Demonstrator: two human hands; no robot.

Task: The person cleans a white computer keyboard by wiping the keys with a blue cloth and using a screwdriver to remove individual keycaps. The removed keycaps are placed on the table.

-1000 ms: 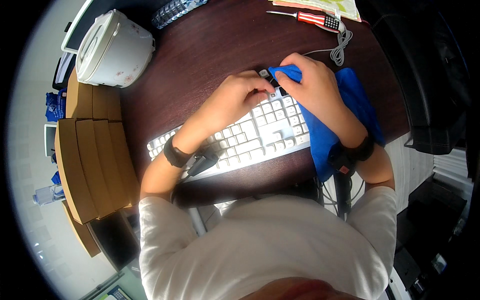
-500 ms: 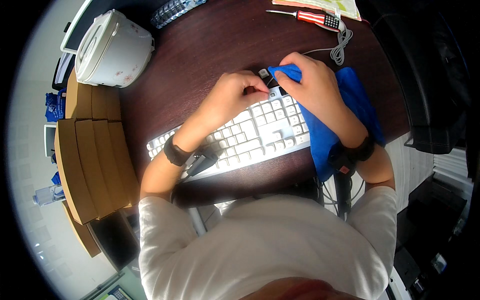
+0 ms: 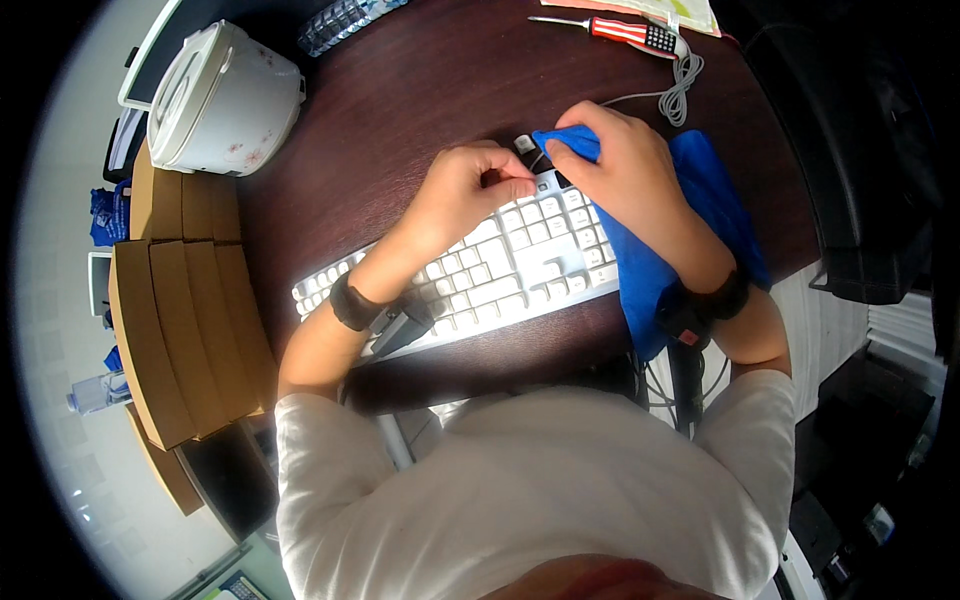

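Observation:
A white keyboard [image 3: 480, 275] lies at a slant on the dark desk [image 3: 400, 110]. My left hand [image 3: 470, 190] is at its upper edge, thumb and index fingertips together near a small gap among the top right keys; what they hold, if anything, is too small to make out. My right hand [image 3: 625, 165] grips a bunched end of a blue cloth [image 3: 567, 140] over the keyboard's upper right corner. The rest of the cloth hangs down beside the keyboard and over the desk's front edge. A small loose white keycap [image 3: 523, 143] lies just beyond the keyboard, near the bunched cloth.
A white rice cooker [image 3: 225, 105] stands at the back left, above stacked brown boxes [image 3: 185, 340]. A red-striped screwdriver [image 3: 620, 32] and coiled grey cable [image 3: 680, 90] lie at the back right, near patterned cloth [image 3: 680, 12]. A black chair [image 3: 850, 200] stands at the right.
My left hand's fingertips have drawn slightly left along the keyboard's upper edge since a second ago. My right hand stays on the cloth with little visible movement.

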